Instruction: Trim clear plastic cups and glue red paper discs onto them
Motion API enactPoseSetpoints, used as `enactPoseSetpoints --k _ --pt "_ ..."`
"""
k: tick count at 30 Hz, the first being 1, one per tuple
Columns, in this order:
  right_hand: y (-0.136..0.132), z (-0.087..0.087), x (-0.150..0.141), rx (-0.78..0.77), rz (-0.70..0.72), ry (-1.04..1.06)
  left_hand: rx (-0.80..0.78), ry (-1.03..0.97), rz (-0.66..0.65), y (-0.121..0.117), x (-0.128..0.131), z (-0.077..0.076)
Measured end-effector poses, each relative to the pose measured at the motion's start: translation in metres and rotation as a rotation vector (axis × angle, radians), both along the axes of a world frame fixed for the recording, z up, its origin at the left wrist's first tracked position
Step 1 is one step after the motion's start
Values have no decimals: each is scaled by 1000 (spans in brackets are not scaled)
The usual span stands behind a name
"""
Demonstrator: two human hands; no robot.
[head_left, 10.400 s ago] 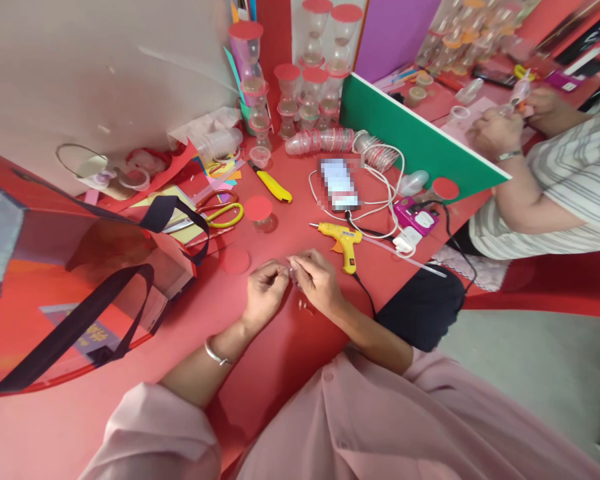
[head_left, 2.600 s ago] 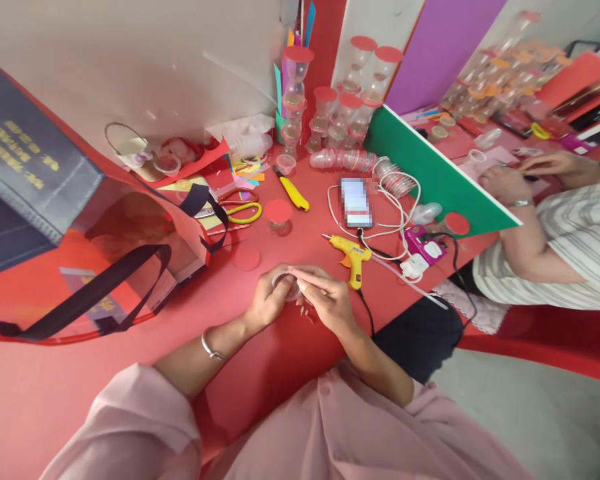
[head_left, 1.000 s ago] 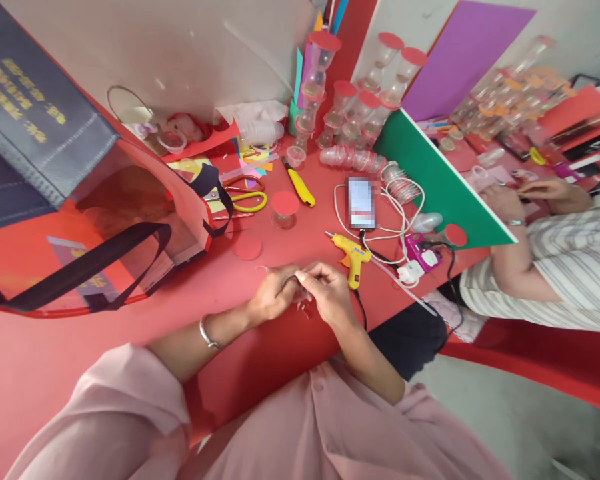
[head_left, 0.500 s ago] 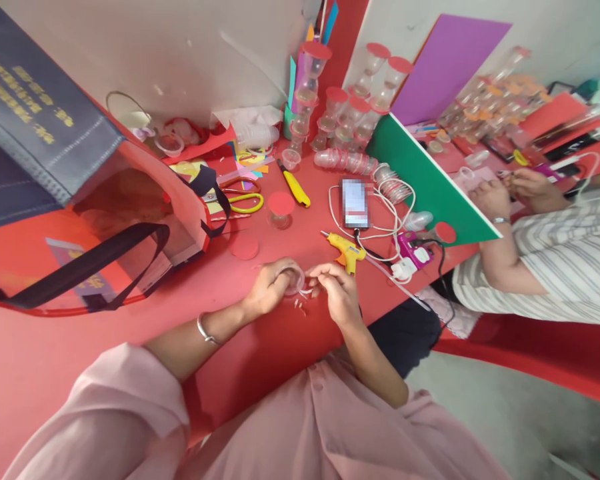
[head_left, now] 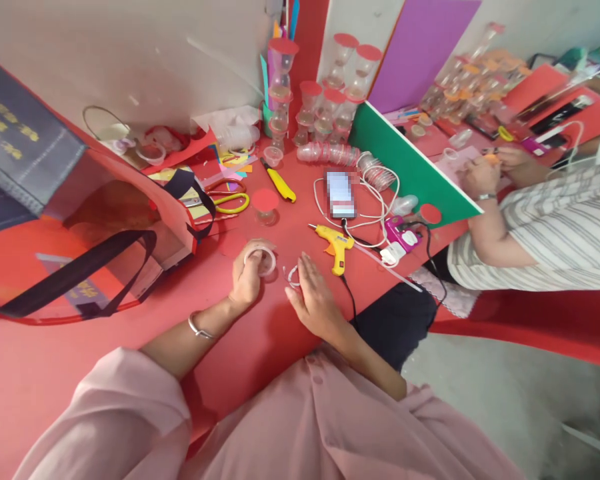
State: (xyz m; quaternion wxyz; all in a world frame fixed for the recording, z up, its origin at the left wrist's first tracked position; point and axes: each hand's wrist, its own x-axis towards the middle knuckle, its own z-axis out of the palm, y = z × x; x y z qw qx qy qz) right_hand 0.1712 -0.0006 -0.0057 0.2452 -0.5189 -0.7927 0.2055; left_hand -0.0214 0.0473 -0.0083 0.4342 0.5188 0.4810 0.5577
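Note:
My left hand is closed around a small clear plastic cup, its pale round rim turned up towards me and the thumb reaching inside. To the right, my right hand rests low over the red table with its fingers stretched out and the thumb apart. A thin, curled whitish strip lies against the inner side of these fingers. The yellow glue gun lies just beyond my right hand. Behind the left hand stands a clear cup piece with a red disc on top.
Scissors and a yellow utility knife lie behind the hands. A phone with white cables is near a purple power strip. A large bag stands left. Beyond a green divider, another person's hands are working.
My hands have moved apart. The right hand has gone from a pinch at the cup's edge to stretched fingers, with the strip beside it. The view has shifted right.

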Motion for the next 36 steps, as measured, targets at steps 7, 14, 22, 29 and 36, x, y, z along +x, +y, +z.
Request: enactPoseSetpoints --k 7,14,22,29,36 --pt "6 -19 -37 7 215 -149 34 -62 129 3 -9 19" --pt "-67 5 -87 -98 1011 13 207 41 25 3 -25 83" --pt "-36 -7 -47 -55 847 91 106 69 87 -33 -30 76" --pt "30 -17 -61 3 353 -146 83 13 117 -52 -40 66" --pt "-47 -15 -105 103 1017 -145 96 -14 101 -47 -36 68"
